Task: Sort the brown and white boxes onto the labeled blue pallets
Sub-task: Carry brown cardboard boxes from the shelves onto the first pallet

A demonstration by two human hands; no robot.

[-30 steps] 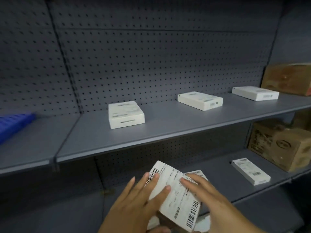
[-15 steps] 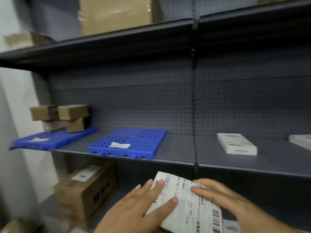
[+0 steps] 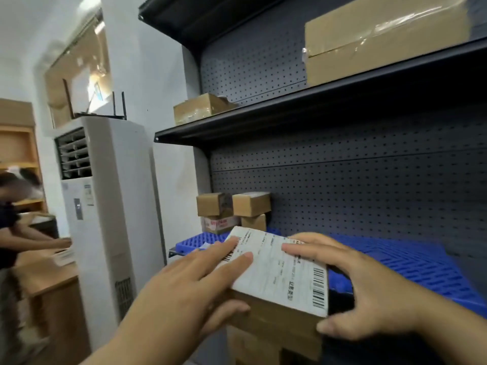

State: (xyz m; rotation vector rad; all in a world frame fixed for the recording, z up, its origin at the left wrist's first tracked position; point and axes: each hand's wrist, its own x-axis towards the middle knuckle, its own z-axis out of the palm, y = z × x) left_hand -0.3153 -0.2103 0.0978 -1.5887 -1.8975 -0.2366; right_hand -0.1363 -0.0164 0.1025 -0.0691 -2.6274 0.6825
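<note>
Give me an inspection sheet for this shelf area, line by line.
Surface: grey shelf carrying blue pallets.
Job's things: brown box with white label, held; small brown boxes stacked on the far pallet.
Clutter: taped cartons on upper shelves.
Grippers: left hand and right hand both grip the box.
Cables: nothing seen.
Surroundings: white floor air conditioner; another person at a desk.

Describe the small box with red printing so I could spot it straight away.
Find the dark pegboard shelving and the blue pallet at its left end. Four small boxes are stacked there; the box with red printing is bottom left, paler than the plain brown ones.
</note>
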